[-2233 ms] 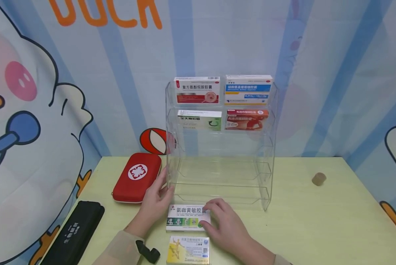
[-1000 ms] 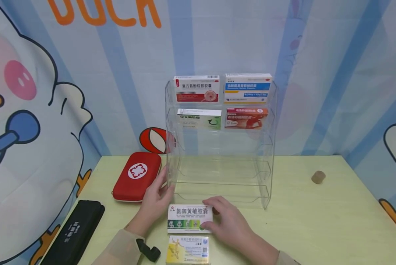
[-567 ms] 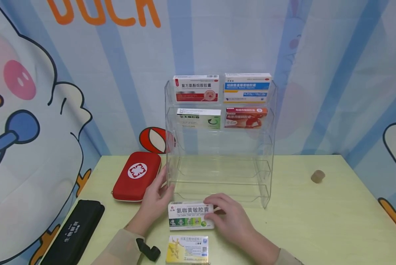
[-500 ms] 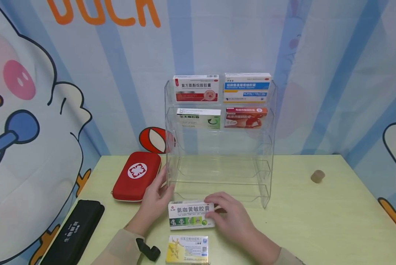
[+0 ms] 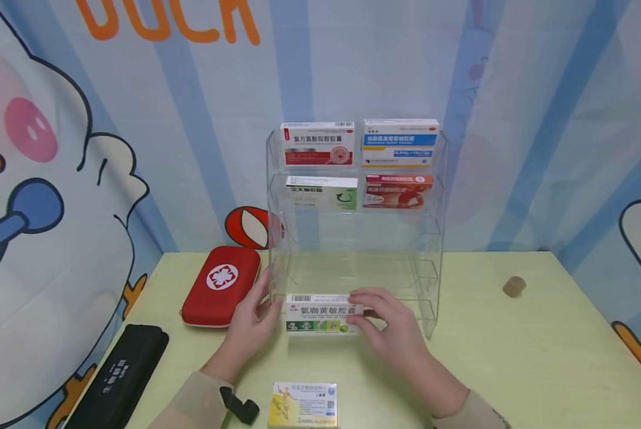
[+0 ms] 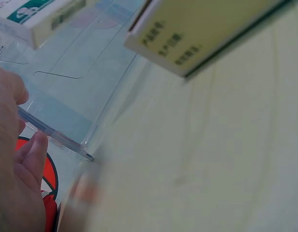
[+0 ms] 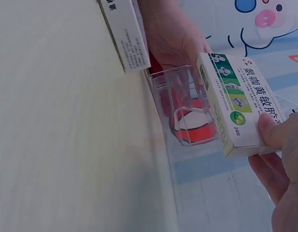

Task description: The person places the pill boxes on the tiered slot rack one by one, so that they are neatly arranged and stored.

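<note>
A white medicine box with a green picture strip [image 5: 323, 316] is pinched at its right end by my right hand [image 5: 392, 325], thumb on the front face. It is raised off the table, in front of the clear acrylic rack's [image 5: 360, 238] lower tiers. My left hand [image 5: 253, 319] grips the rack's left side panel; in the left wrist view, thumb and fingers [image 6: 35, 157] lie on either side of that panel [image 6: 57, 135]. A yellow-and-white medicine box [image 5: 303, 405] lies flat on the table nearer me. The right wrist view shows the held box [image 7: 238, 104] close up.
Four-sided boxes fill the rack's upper tiers: a red-and-white one [image 5: 318, 144], a blue-and-white one [image 5: 400, 143], a green-and-white one [image 5: 322, 193] and a red one [image 5: 398, 192]. Left stand a red first-aid case [image 5: 222, 287] and a black case [image 5: 118, 375]. A cork-like piece [image 5: 515, 286] lies right.
My right hand has lifted the white-and-green medicine box from the table and carried it forward, toward the rack's lower front. My left hand stays on the rack's side.
</note>
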Available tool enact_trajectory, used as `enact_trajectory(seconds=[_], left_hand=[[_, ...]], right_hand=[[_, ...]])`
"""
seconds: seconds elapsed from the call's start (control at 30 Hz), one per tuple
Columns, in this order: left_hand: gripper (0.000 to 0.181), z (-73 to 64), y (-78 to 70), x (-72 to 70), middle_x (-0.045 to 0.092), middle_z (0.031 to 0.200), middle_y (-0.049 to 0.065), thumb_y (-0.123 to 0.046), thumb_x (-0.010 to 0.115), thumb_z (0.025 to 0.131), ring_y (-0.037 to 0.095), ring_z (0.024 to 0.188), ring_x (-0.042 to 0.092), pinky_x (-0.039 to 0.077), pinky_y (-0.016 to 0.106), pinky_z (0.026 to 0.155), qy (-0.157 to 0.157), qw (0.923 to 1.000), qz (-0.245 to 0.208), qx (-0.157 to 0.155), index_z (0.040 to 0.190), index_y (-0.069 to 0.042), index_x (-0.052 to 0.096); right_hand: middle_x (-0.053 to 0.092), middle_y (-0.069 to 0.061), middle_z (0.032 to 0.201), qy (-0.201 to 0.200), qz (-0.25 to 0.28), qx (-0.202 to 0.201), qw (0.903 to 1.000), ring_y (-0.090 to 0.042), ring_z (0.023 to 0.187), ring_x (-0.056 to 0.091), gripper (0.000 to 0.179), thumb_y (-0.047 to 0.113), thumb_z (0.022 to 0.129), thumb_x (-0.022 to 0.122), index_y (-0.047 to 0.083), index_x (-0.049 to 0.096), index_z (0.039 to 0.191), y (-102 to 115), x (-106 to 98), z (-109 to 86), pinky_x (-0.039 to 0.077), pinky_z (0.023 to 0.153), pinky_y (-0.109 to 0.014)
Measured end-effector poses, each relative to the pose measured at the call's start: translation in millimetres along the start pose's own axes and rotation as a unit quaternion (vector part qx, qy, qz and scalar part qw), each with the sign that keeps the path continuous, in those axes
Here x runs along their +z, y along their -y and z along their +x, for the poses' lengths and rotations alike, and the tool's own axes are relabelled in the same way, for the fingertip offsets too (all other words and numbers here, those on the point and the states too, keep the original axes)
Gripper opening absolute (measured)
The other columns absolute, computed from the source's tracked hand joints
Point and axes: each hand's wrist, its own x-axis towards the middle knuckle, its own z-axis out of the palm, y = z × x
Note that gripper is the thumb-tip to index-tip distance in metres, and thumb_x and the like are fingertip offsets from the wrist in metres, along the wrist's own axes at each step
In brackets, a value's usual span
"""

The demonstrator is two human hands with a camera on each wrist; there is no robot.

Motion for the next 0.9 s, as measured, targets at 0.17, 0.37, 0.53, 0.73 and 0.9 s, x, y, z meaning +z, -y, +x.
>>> enact_trajectory(seconds=[0.17, 0.37, 0.53, 0.73, 0.9], left_hand=[[0.088, 0.6, 1.9, 0.6, 0.039, 0.18, -0.002, -0.011, 0.07, 0.106, 0.034, 0.164, 0.045, 0.052, 0.048, 0.119, 0.003, 1.0, -0.004, -0.003, 0.175, -0.041, 0.025], [0.087, 1.0, 0.7, 0.0, 0.039, 0.179, -0.002, -0.011, 0.07, 0.106, 0.034, 0.164, 0.045, 0.052, 0.049, 0.119, 0.001, 1.0, -0.004, -0.009, 0.175, -0.043, 0.025], [0.086, 0.2, 0.2, 0.9, 0.04, 0.179, 0.001, -0.012, 0.07, 0.106, 0.036, 0.162, 0.046, 0.052, 0.05, 0.119, -0.002, 1.0, -0.002, -0.007, 0.175, -0.038, 0.027], [0.084, 0.2, 0.2, 0.4, 0.042, 0.178, 0.003, -0.012, 0.069, 0.106, 0.037, 0.161, 0.048, 0.052, 0.051, 0.119, -0.003, 1.0, -0.005, 0.005, 0.176, -0.034, 0.028], [0.083, -0.1, -0.4, -0.8, 0.042, 0.178, 0.006, -0.012, 0.069, 0.106, 0.039, 0.16, 0.048, 0.052, 0.052, 0.119, -0.001, 0.9999, -0.006, 0.01, 0.176, -0.03, 0.029]], right_hand=[[0.078, -0.012, 0.119, -0.042, -0.032, -0.001, 0.9986, -0.028, 0.102, 0.079, 0.043, -0.012, 0.076, 0.093, 0.002, 0.08, 0.115, -0.4, -7.6, 13.8, 0.065, 0.086, -0.014], [0.078, -0.015, 0.12, -0.081, -0.059, -0.011, 0.9949, -0.03, 0.101, 0.079, 0.041, -0.013, 0.077, 0.092, -0.001, 0.08, 0.114, 1.9, -17.6, 37.9, 0.065, 0.09, -0.015], [0.077, -0.017, 0.122, -0.096, -0.069, -0.014, 0.9929, -0.032, 0.104, 0.08, 0.039, -0.012, 0.08, 0.091, -0.003, 0.079, 0.116, -1.5, -22.2, 57.0, 0.064, 0.093, -0.017], [0.076, -0.02, 0.125, -0.102, -0.072, -0.003, 0.9922, -0.035, 0.11, 0.078, 0.035, -0.01, 0.084, 0.088, -0.005, 0.077, 0.118, -6.2, -24.0, 78.3, 0.061, 0.098, -0.014], [0.076, -0.02, 0.128, -0.11, -0.061, 0.024, 0.9918, -0.035, 0.115, 0.078, 0.034, -0.007, 0.087, 0.088, -0.005, 0.077, 0.119, -9.8, -24.0, 94.9, 0.061, 0.099, -0.015]])
